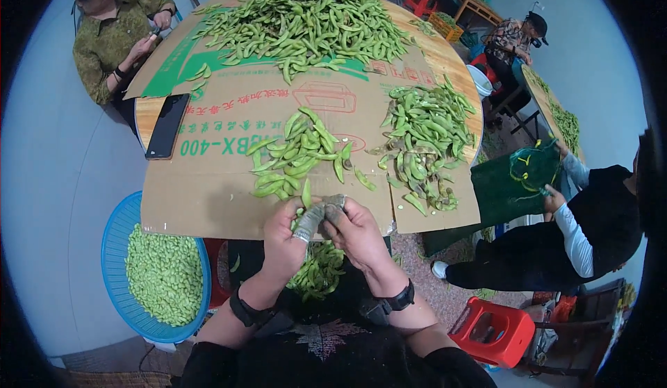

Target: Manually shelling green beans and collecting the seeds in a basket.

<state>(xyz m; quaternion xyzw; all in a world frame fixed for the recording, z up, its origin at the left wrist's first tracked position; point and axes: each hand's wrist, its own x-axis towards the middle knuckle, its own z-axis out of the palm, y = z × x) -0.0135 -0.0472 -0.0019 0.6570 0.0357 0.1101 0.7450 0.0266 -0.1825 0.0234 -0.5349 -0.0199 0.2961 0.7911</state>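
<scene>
Both hands meet at the near edge of the cardboard. My left hand (pixel 286 238) is closed, and a green bean pod (pixel 306 193) sticks up from its fingers. A grey-green cover wraps its thumb. Pressed against it, my right hand (pixel 360 236) is pinched shut with covered fingertips; what it grips, if anything, is hidden. Just beyond lies a small heap of green pods (pixel 299 148). More pods (pixel 318 271) are below my hands, near my lap. Shelled green beans fill a blue plastic basket (pixel 111 249) to my left.
Flattened cardboard (pixel 201 200) covers the round wooden table. A large pod mound (pixel 313 20) stands at the back, and a pile of pods and husks (pixel 427 138) on the right. A black phone (pixel 168 127) lies left. A red stool (pixel 497 332) is right; a person nearby holds a green sack (pixel 511 186).
</scene>
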